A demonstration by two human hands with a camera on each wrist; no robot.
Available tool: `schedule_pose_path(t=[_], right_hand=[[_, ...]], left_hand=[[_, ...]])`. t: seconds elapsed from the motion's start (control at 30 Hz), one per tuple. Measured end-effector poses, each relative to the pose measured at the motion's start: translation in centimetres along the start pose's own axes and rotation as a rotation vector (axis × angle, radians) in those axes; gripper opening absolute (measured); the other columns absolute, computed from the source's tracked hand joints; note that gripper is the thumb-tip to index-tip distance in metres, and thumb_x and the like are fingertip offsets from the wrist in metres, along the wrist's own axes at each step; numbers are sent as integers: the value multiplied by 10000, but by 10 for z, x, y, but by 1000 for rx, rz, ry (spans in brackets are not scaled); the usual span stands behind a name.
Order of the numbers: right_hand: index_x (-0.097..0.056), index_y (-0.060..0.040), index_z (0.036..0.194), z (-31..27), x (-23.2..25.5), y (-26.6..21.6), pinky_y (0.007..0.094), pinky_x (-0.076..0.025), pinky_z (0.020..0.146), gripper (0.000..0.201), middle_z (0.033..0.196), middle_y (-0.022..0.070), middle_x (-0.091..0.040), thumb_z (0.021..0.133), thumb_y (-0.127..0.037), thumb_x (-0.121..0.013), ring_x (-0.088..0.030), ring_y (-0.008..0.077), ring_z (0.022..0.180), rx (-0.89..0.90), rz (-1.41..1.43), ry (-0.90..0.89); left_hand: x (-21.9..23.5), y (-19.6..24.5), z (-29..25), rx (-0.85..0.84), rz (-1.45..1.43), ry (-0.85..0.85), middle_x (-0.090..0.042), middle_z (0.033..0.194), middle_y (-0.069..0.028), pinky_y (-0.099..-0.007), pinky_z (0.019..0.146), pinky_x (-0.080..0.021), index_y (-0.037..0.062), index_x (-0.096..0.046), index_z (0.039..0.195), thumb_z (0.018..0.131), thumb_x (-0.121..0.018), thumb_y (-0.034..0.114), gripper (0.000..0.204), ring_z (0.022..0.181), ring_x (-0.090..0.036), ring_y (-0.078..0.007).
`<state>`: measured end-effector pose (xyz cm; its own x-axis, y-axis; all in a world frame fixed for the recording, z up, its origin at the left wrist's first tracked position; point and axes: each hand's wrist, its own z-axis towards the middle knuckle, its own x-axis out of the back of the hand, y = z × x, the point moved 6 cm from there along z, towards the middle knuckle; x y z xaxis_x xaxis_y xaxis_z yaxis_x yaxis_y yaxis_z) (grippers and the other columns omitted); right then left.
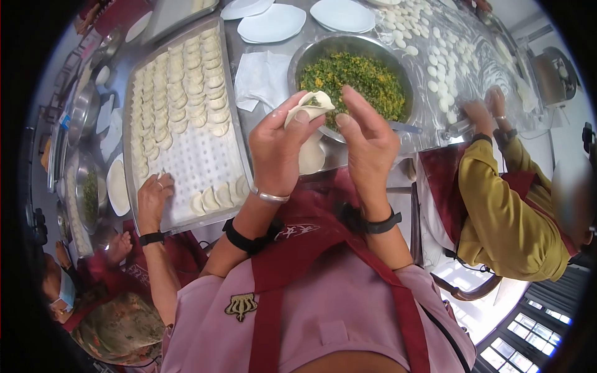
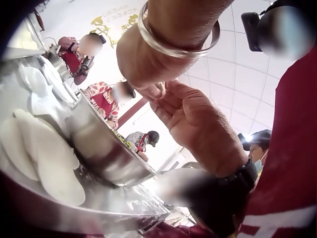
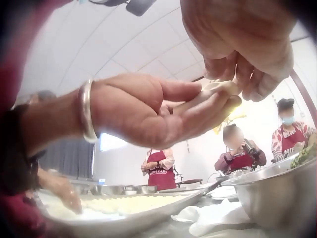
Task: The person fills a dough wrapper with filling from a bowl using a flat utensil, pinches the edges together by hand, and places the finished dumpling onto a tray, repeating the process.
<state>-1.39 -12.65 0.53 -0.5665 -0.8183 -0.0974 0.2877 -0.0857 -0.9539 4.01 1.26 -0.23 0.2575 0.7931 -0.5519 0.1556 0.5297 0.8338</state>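
Note:
In the head view my left hand (image 1: 278,148) holds a folded dumpling wrapper (image 1: 313,104) with green filling showing at its open top, the thumb lying on its near side. My right hand (image 1: 371,140) is just right of the wrapper, thumb and forefinger extended and apart. The right wrist view shows the wrapper (image 3: 221,86) between the left hand's (image 3: 143,106) thumb and fingers, with the right hand's (image 3: 242,39) fingertips close at its end. A steel bowl (image 1: 409,78) of chopped green and yellow filling (image 1: 348,73) stands beyond the hands. Flat wrappers (image 1: 311,155) lie below the left hand.
On the left, a metal tray (image 1: 241,133) holds rows of dumplings (image 1: 177,81); another person's hand (image 1: 154,198) reaches over it. A white cloth (image 1: 261,78) and plates (image 1: 272,23) lie beyond. At right, someone's hands (image 1: 477,117) work beside dough pieces (image 1: 443,74).

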Motion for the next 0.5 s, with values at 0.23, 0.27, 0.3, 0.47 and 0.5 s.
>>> schedule_pose_path(t=[0.23, 0.27, 0.3, 0.47, 0.5], right_hand=[[-672, 80, 1134, -5, -11, 16, 327, -500, 994, 282, 1302, 211, -623, 857, 38, -697, -616, 224, 1174, -171, 288, 5], [-677, 78, 1122, -5, -12, 15, 327, -500, 993, 272, 1291, 212, -630, 854, 37, -699, -620, 226, 1167, -158, 260, 13], [-682, 77, 1109, -5, -13, 12, 328, -500, 993, 263, 1279, 214, -637, 850, 36, -701, -624, 227, 1161, -144, 232, 20], [-706, 70, 1024, -5, -13, 8, 340, -494, 996, 183, 1215, 216, -671, 845, 31, -696, -642, 251, 1137, -75, 169, 51], [-710, 67, 1007, -4, -12, 7, 345, -491, 998, 166, 1207, 217, -675, 846, 29, -694, -643, 259, 1138, -86, 170, 54]], left_hand=[[-5, -6, -3, -26, -12, 5, -619, 1241, -210, -324, 976, -541, -153, -483, 1336, 987, -595, 114, 454, 1123, -636, -239], [-4, -7, -3, -27, -8, 6, -620, 1241, -205, -321, 975, -540, -150, -487, 1335, 988, -595, 112, 448, 1120, -636, -235], [-4, -7, -4, -29, -5, 7, -622, 1241, -200, -318, 973, -539, -146, -492, 1334, 988, -594, 109, 442, 1118, -637, -231], [-5, -10, -6, 15, -14, -14, -600, 1275, -195, -333, 1003, -530, -127, -473, 1355, 994, -579, 83, 431, 1140, -622, -223], [-5, -11, -7, 31, -7, -28, -586, 1292, -199, -348, 1021, -525, -125, -456, 1368, 998, -567, 75, 434, 1162, -610, -225]])
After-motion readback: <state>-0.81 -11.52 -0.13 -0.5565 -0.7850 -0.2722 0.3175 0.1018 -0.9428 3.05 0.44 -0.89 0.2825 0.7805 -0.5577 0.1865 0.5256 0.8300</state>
